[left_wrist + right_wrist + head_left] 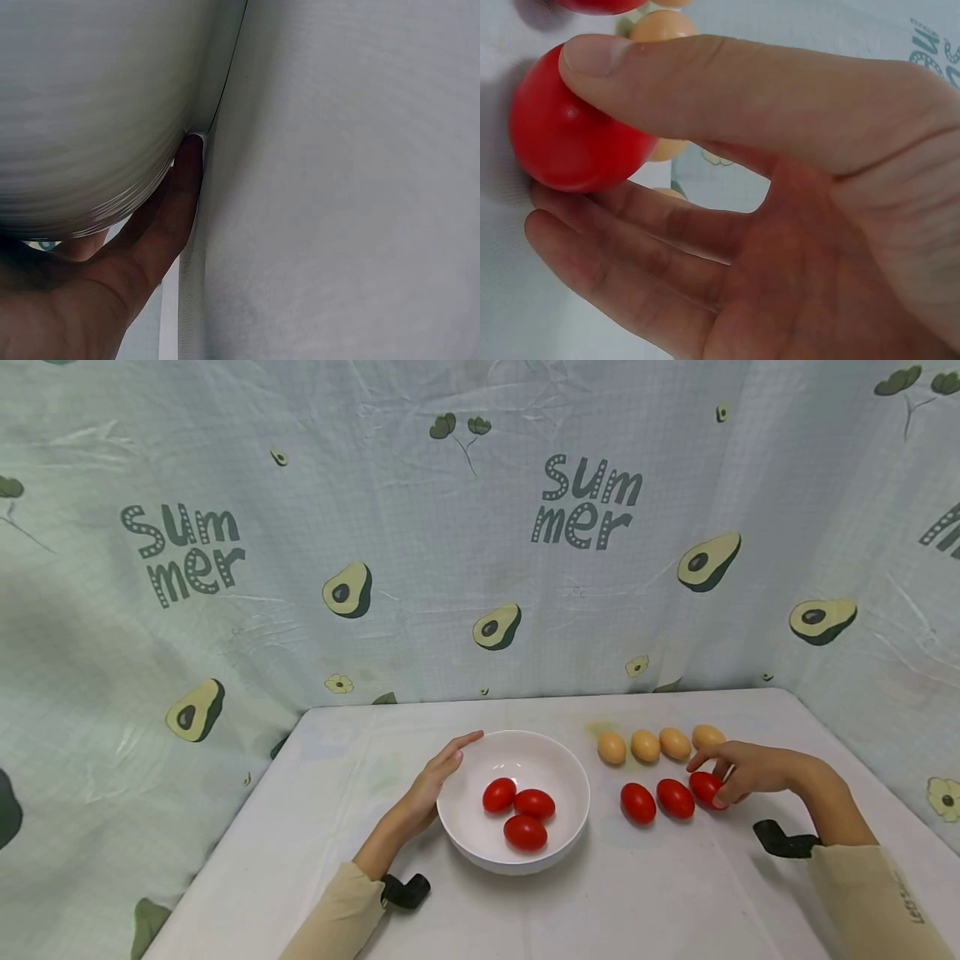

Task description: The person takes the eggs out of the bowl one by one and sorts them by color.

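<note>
An avocado-print cloth (420, 527) walls in this white table (637, 902), booth-like (kind of room unclear).

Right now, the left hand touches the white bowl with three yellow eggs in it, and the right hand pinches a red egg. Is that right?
Not quite: the three eggs in the white bowl are red, not yellow, as the head view shows. The left hand does touch the bowl, and the right hand pinches a red egg.

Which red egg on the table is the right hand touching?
The rightmost red egg of the row; the right hand pinches it, while the other two lie untouched.
</note>
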{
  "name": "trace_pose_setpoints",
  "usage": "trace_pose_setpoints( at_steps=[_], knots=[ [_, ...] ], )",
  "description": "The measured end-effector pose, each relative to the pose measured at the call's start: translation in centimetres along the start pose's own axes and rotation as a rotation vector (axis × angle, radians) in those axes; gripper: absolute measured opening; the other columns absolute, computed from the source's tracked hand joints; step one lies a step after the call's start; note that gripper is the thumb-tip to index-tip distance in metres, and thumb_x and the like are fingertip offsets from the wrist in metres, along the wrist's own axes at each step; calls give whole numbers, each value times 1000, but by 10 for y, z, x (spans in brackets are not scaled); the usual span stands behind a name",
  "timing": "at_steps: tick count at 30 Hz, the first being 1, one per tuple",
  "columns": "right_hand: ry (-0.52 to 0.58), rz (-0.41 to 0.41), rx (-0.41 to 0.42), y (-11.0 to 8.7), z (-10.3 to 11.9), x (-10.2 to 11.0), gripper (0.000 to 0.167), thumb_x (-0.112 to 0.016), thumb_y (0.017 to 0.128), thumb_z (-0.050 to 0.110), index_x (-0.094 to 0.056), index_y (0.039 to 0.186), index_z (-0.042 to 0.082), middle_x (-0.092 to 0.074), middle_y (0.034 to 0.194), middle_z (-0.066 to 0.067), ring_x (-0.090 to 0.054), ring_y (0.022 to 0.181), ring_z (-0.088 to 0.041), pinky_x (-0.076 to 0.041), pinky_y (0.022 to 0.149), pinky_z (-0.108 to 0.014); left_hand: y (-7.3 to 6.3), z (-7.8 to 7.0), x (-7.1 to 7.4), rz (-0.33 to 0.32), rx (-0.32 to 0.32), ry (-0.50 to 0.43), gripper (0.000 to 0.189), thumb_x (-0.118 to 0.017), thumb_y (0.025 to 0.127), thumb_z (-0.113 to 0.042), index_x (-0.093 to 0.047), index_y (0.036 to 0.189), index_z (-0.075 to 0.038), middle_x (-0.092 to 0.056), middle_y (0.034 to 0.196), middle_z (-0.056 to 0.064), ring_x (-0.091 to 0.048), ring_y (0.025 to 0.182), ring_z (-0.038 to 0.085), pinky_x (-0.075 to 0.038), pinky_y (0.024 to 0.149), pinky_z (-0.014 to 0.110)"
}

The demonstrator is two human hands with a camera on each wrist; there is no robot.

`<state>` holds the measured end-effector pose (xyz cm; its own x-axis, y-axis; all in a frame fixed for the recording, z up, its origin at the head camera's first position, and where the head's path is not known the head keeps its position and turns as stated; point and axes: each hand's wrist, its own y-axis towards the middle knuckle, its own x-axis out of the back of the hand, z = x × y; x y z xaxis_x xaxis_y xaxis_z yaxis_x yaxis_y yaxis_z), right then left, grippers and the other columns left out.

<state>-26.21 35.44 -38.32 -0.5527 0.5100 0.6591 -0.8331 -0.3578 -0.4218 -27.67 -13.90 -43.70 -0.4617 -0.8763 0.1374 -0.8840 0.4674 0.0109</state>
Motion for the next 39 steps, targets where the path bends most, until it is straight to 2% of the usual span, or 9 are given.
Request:
trace_pose_setpoints(
  at_steps=[10, 19, 26, 34, 39],
  knots=[
    [-42, -10, -2, 0, 0, 2, 58, -78, 85, 10, -55, 137, 3, -61, 121, -16, -57, 109, -28, -59, 88, -47, 1, 0, 0, 1, -6, -1, 51, -24, 113, -31, -33, 162, -22, -26, 171, 3, -29, 157, 29, -31, 126, 50],
    [-52, -37, 4, -6, 5, 3, 62, -77, 86, 12, -51, 140, -1, -61, 124, -20, -58, 112, -31, -60, 90, -50, 0, 0, -1, -3, -2, 9, 50, -26, 113, -34, -34, 162, -25, -28, 171, 3, -32, 156, 29, -34, 125, 48],
    [-101, -115, 104, -13, 14, 5, 59, -75, 88, 15, -51, 138, -4, -59, 131, -30, -62, 114, -36, -62, 88, -51, -1, -1, -1, -7, -1, 8, 50, -26, 113, -34, -34, 162, -25, -29, 170, 3, -33, 155, 30, -35, 125, 48],
    [-171, -265, 214, -14, 31, 1, 51, -75, 92, 21, -57, 136, 1, -65, 128, -24, -64, 115, -37, -62, 86, -48, 0, -1, -1, -6, -10, 12, 50, -25, 113, -32, -34, 162, -24, -29, 170, 4, -33, 155, 30, -33, 125, 48],
    [-171, -316, 285, -12, 38, -2, 44, -72, 96, 20, -59, 134, 3, -66, 129, -20, -65, 116, -35, -63, 87, -44, 0, 0, -1, -2, -10, 11, 50, -26, 113, -33, -33, 162, -23, -29, 170, 4, -33, 155, 30, -34, 125, 47]
  ],
)
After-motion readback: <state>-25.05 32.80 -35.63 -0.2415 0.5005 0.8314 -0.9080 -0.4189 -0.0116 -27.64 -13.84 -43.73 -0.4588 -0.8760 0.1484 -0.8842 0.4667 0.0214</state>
